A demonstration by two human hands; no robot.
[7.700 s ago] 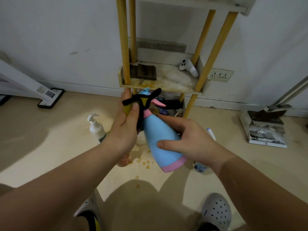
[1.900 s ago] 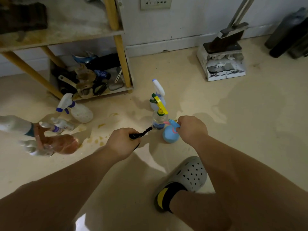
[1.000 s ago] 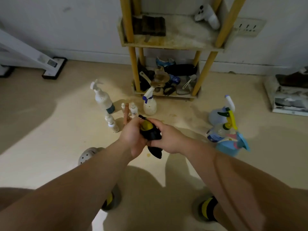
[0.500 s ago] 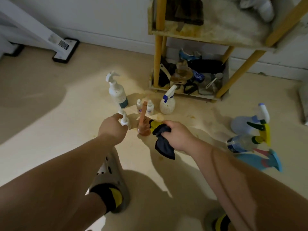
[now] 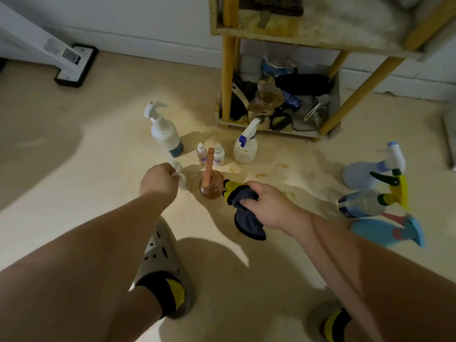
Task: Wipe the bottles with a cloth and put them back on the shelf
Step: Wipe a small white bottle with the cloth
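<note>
Fingers [image 5: 171, 170] of my left hand [image 5: 159, 181] look curled round the small white bottle [image 5: 183, 180] on the floor, though my knuckles hide the actual grip. Right hand [image 5: 267, 206] bunches the cloth [image 5: 246, 218]. I'd lift it straight up, clear of the amber bottle [image 5: 211, 186] just beside it, then wipe.

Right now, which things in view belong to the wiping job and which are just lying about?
Job: cloth in the right hand; small white bottle gripped by the left hand; amber bottle; pump bottle; white sprayer; blue-and-pink sprayer; shelf.
Lying about: bottom-tier clutter; stand base by the wall.
</note>
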